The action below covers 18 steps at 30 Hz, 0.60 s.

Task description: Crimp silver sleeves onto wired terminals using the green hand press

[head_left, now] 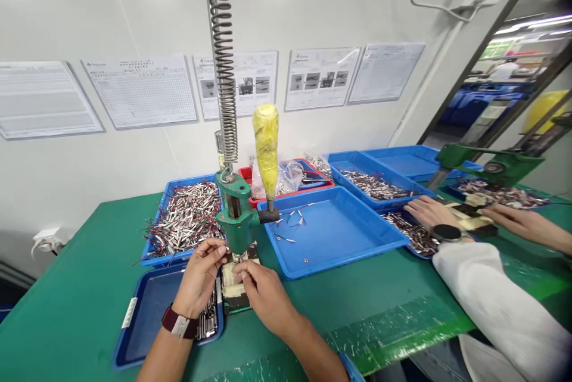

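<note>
My left hand point(201, 275) has thumb and forefinger pinched together at the left of a green hand press point(235, 227). Whatever lies in that pinch is too small to make out. From the other side my right hand point(266, 292) reaches in, its fingers closed just under the press's ram, over the taped base point(233, 289). A small shiny part seems to be at the fingertips, but its kind is unclear. The press's lever, wrapped in yellow point(267, 149), stands upright. Under my left wrist, a dark blue tray point(149, 304) holds metal parts point(207, 319).
Left of the press, a blue tray is heaped with white-sleeved wires point(187, 215). A larger blue tray point(333, 233) on the right holds a few wired pieces. A co-worker's hands point(433, 218) are at another green press point(491, 164). A tall spring point(223, 60) rises above my press.
</note>
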Motion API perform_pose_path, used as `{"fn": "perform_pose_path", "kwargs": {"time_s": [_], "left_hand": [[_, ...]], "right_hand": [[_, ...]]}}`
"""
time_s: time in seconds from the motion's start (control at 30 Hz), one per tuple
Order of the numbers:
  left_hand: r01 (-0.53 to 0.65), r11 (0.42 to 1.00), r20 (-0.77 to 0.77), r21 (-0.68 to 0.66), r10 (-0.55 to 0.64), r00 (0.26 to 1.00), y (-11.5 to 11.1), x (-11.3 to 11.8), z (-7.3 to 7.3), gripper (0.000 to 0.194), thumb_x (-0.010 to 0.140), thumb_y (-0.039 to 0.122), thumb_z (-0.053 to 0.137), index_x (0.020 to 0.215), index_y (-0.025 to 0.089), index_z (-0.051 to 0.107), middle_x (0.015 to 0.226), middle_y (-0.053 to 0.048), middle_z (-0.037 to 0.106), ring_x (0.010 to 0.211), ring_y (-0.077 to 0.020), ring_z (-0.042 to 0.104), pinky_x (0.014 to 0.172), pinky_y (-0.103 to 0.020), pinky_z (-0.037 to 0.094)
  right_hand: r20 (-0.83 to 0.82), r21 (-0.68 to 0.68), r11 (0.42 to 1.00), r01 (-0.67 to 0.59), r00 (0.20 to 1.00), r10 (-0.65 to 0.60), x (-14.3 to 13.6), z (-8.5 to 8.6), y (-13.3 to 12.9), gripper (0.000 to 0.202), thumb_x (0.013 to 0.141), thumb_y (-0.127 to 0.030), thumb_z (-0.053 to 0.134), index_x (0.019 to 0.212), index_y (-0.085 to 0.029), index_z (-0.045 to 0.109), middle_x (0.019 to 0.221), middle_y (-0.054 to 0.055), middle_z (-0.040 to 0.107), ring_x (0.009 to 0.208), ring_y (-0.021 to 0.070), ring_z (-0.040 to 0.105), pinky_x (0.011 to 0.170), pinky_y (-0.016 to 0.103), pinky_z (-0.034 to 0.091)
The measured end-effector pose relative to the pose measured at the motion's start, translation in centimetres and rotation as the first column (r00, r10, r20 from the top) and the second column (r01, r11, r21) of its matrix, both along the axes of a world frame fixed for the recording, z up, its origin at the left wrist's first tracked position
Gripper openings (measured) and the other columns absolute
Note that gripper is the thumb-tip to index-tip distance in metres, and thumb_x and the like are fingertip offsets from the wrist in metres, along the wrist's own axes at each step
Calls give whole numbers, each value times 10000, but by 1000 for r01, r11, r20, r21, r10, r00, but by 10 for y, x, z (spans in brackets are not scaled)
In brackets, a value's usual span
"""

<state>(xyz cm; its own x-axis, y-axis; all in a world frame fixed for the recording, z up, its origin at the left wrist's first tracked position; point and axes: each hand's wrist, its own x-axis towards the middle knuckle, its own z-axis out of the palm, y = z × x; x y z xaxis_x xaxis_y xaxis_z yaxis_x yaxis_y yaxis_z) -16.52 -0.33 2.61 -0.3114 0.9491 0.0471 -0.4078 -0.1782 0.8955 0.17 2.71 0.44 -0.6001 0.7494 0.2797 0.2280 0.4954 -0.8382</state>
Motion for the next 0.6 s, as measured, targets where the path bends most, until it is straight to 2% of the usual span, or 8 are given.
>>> {"fn": "perform_pose_path", "kwargs": {"time_s": [0.1,0.23,0.3,0.47,0.6], "left_hand": [[-45,999,-29,21,46,999,0,4,-2,173,731,241,799,845,180,684,846,11,594,779,-116,542,737,-232,453],[-33,997,-173,77,46,984,0,13,-3,166,801,254,736,938,201,658,908,-2,619,868,-137,559,811,-241,439],[9,995,-228,95,13,974,0,18,-3,201,823,263,717,1002,216,640,947,-5,632,888,-141,568,827,-242,438],[145,989,-229,42,-132,965,2,23,-2,339,819,314,720,1128,258,592,904,11,642,827,-142,583,738,-224,448],[103,992,-335,72,-73,939,3,20,-3,271,838,287,698,1082,232,594,909,-2,648,868,-150,583,802,-239,435]], "right_hand": [[138,43,999,-5,990,-1,-1,-2,0,323,863,-73,397,1003,-195,661,940,41,720,863,177,660,766,265,460],[274,46,999,-23,962,10,-4,-1,1,332,811,-47,431,956,-195,690,932,43,739,864,187,674,752,254,434],[289,34,999,-36,957,25,-5,-1,0,336,807,-48,433,945,-202,698,917,35,743,849,179,676,734,242,422],[301,62,997,-42,953,22,-2,-2,-4,346,833,-93,450,1059,-227,676,920,21,745,825,176,678,706,233,394],[297,54,996,-70,953,51,1,-2,-6,344,837,-97,452,1070,-230,666,887,18,736,772,168,663,665,229,378]]}}
